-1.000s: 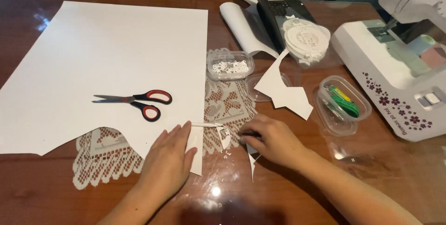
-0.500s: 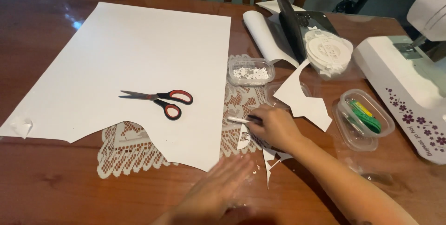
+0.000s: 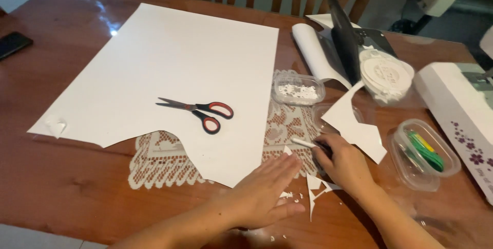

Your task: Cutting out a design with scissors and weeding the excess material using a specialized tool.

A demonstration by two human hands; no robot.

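Flat and spread, left hand (image 3: 264, 192) covers paper scraps (image 3: 316, 187) — right hand (image 3: 345, 164) beside, seemingly gripping a pen (image 3: 304, 142).

Brown wooden table (image 3: 77, 187) is carrying all items. Large white paper sheet (image 3: 169, 74) is lying across its centre, overlapping a lace doily (image 3: 159, 164). Dark phone (image 3: 13, 44) is sitting at the far left edge. Clear container with green contents (image 3: 423, 154) is resting near the right side, beside a white sewing machine (image 3: 462, 115). Small white paper scraps (image 3: 316, 187) are lying along the near edge.
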